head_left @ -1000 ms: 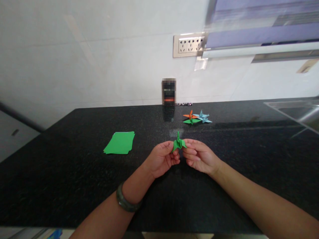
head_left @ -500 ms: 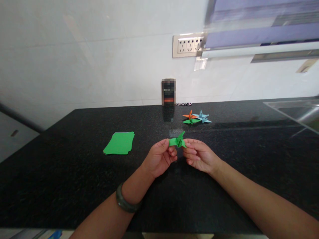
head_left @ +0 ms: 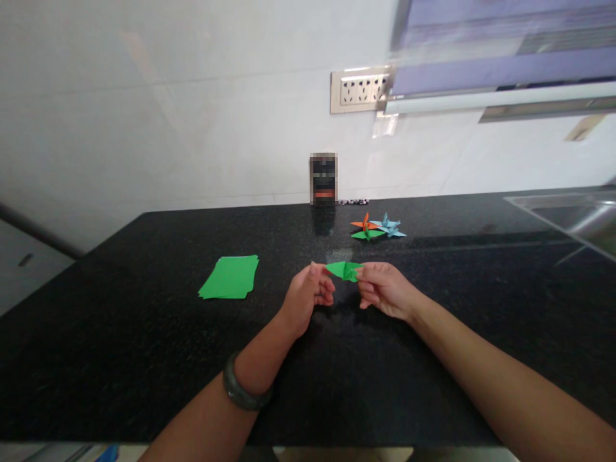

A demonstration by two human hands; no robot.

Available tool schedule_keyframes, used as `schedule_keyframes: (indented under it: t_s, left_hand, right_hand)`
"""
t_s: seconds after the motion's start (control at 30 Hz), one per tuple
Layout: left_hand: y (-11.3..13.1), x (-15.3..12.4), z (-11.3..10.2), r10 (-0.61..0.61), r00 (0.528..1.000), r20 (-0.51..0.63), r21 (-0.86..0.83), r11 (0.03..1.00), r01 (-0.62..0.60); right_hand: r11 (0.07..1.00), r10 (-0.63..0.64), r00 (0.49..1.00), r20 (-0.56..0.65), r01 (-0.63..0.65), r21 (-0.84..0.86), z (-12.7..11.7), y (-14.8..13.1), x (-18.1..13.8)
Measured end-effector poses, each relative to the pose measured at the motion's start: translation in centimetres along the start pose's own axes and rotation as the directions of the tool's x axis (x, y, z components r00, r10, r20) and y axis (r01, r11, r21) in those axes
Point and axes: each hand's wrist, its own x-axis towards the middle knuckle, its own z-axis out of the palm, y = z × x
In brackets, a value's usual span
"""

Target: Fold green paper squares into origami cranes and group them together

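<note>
A folded green paper crane (head_left: 343,270) is held above the dark counter, its wings spread sideways. My right hand (head_left: 387,290) pinches it at its right side between thumb and fingers, which cover that end. At the crane's left wing tip is my left hand (head_left: 305,294), its index finger touching or almost touching the paper. The left thumb stands back from the wing and the other fingers are loosely curled. Behind the hands, a finished green crane (head_left: 367,235), an orange crane (head_left: 364,224) and light blue cranes (head_left: 387,225) sit clustered together.
A stack of green paper sheets (head_left: 230,277) lies on the black speckled counter (head_left: 120,333) to the left. Against the wall stands a blurred dark box (head_left: 324,179) beside a beaded string (head_left: 354,202). A metal sink (head_left: 572,215) is at the far right.
The crane has turned in my hands, and its upright point no longer shows. My left thumb has come off the left wing, while my right hand has kept its pinch.
</note>
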Motion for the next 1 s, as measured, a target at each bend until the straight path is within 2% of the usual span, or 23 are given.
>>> schedule_keyframes:
  t_s: [0.13,0.37,0.5,0.7,0.87,1.0]
  left_hand:
    - [0.0,0.0,0.1,-0.069,0.997,-0.022,0.069,0.995,0.07]
    - [-0.1,0.4,-0.1,-0.2,0.98,-0.002,-0.05,0.979,0.199]
    - [-0.2,0.2,0.2,-0.169,0.985,-0.029,-0.009,0.986,0.168]
    - [-0.1,-0.1,1.0,-0.175,0.983,-0.049,-0.04,0.984,0.173]
    - [-0.3,0.5,1.9,-0.204,0.977,-0.069,0.006,0.979,0.205]
    - [-0.5,0.9,2.3,-0.187,0.978,-0.09,0.041,0.981,0.191]
  right_hand:
    - [0.997,0.021,1.0,-0.004,-0.021,-0.068,-0.2,-0.3,-0.2]
    - [0.997,0.005,1.0,-0.024,-0.007,-0.077,-1.2,-0.7,0.1]
    - [0.986,0.01,0.998,-0.056,-0.019,-0.165,-1.4,-0.9,-0.2]
    - [0.935,0.061,0.998,-0.005,-0.059,-0.35,-2.0,-1.5,-1.0]
    - [0.949,-0.012,0.99,-0.14,-0.033,-0.315,-2.6,-2.0,-1.1]
    - [0.94,-0.047,0.978,-0.203,-0.026,-0.34,-3.1,-2.0,-0.9]
